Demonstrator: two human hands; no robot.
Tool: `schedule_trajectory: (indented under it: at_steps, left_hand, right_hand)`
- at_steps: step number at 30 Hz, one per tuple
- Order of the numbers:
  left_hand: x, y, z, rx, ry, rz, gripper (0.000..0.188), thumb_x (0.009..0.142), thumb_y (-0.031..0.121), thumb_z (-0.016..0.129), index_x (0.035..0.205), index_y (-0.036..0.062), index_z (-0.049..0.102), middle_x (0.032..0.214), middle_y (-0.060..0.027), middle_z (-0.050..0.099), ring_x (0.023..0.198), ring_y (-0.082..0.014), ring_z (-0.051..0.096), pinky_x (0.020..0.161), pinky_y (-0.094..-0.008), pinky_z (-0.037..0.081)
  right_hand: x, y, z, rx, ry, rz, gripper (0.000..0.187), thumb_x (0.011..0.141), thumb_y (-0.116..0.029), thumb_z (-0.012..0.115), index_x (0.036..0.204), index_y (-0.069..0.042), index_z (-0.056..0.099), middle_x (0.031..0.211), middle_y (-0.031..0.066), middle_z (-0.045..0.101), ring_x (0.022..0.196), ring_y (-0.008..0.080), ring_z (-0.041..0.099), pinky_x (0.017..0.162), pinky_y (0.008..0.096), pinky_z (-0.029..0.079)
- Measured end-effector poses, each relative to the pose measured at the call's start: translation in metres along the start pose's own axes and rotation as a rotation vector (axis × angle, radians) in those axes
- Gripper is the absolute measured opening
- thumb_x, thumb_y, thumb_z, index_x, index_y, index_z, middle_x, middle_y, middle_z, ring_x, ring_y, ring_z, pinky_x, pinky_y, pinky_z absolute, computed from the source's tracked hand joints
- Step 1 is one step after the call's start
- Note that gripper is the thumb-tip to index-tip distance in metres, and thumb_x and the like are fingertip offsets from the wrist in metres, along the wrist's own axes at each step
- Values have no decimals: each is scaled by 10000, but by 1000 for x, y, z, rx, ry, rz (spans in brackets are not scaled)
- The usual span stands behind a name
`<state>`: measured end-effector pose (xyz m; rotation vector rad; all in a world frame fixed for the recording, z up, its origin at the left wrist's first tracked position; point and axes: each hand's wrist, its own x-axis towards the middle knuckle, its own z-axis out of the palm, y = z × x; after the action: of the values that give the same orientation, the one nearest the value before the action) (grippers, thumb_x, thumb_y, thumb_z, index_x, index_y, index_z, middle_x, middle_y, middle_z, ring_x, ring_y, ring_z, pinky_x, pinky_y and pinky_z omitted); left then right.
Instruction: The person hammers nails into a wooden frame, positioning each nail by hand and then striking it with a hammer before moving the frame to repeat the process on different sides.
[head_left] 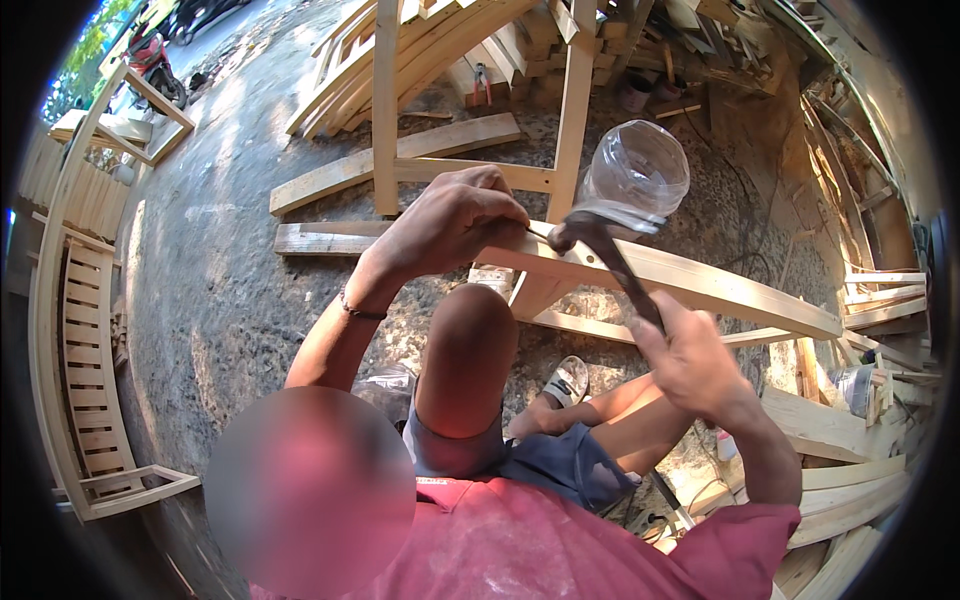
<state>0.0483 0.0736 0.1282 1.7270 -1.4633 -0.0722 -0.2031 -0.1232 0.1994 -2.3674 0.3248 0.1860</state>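
My right hand (690,360) is wrapped round the dark handle of a hammer (625,275). The hammer's head is at the upper face of a pale wooden beam (700,280), close to my left fingers. My left hand (455,215), wearing a thin dark wristband, is closed in a pinch over the beam's left end. A thin nail (538,233) juts from those fingertips toward the hammer head; its point is hidden. The beam belongs to a wooden frame, whose crosspiece (475,173) and uprights (386,110) rise beyond my hands. Dark holes or nail heads dot the beam near the hammer.
Behind the beam stands a clear plastic tub (640,170). Loose planks (400,160) lie on the rough floor, with stacked curved timber (400,70) and red-handled pliers (482,85) beyond. A slatted frame (92,350) stands at left. More planks (840,430) crowd the right.
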Motion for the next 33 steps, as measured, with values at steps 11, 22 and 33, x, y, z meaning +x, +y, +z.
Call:
schedule_trajectory:
  at_steps: [11,22,33]
  left_hand:
    - [-1,-2,0,27,-1,9,112,822,97,755,927,59,754,821,-89,624,821,-278,626,733,-399,494]
    - [2,14,-2,243,-5,140,151,780,47,747,927,66,718,918,-68,611,925,-268,629,827,-372,508]
    - [2,41,-3,751,-199,190,93,864,101,616,934,48,585,896,-85,543,917,-242,612,825,-380,490]
  right_hand:
    - [-32,-45,-92,930,439,-714,281,1055,-291,513,1164,-33,493,599,-20,419,390,73,400,360,235,412]
    - [-21,10,-20,427,316,-43,229,1055,-243,545,1027,-17,571,698,-33,476,606,46,435,537,244,367]
    - [-34,20,11,697,267,136,255,1054,-253,568,1099,-5,611,640,-79,450,527,5,387,459,202,296]
